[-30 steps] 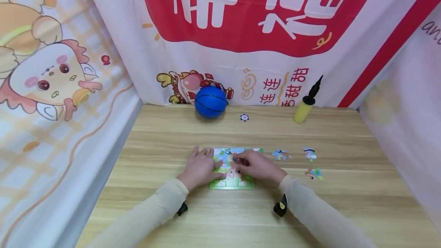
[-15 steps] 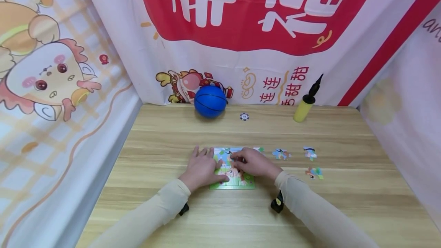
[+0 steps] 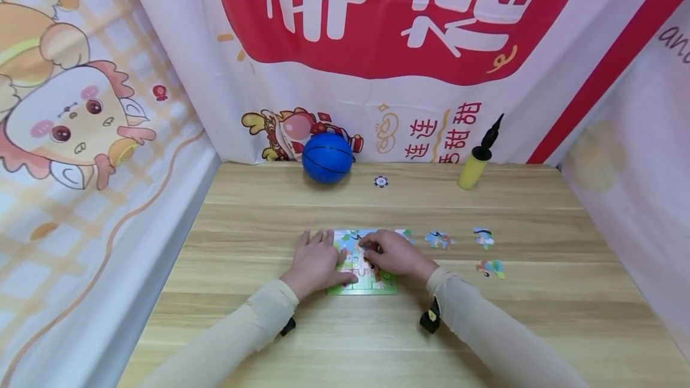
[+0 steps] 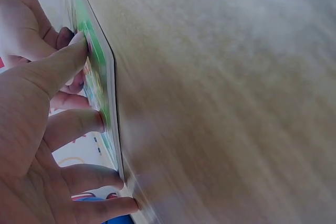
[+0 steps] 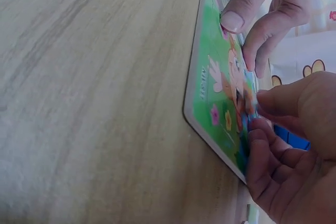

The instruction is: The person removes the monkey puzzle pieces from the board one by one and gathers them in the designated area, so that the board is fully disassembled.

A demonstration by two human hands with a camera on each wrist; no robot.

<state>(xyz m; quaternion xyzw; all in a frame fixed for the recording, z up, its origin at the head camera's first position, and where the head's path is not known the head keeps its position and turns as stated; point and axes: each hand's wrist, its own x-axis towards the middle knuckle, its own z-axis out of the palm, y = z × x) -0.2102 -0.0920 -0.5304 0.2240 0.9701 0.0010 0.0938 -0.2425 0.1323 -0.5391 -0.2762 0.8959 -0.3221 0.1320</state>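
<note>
Puzzle board: the green puzzle board [image 3: 362, 285] lies flat on the wooden table [image 3: 259, 208], near the front and in the middle.
Left hand: the left hand [image 3: 315, 262] lies flat on the board's left edge, fingers spread and straight, pressing it down.
Right hand: the right hand [image 3: 396, 252] has curled fingers that pinch a puzzle piece [image 5: 251, 94] down onto the picture.
Loose pieces: 3 loose pieces [image 3: 439, 239] lie on the table to the right, apart from the board.
Far back: a blue ball [image 3: 327, 157] and a yellow pump [image 3: 474, 167] stand by the wall.
What could go wrong: the piece may sit crooked and pop up if pushed at a slant. The board may slide if the left hand lifts.
</note>
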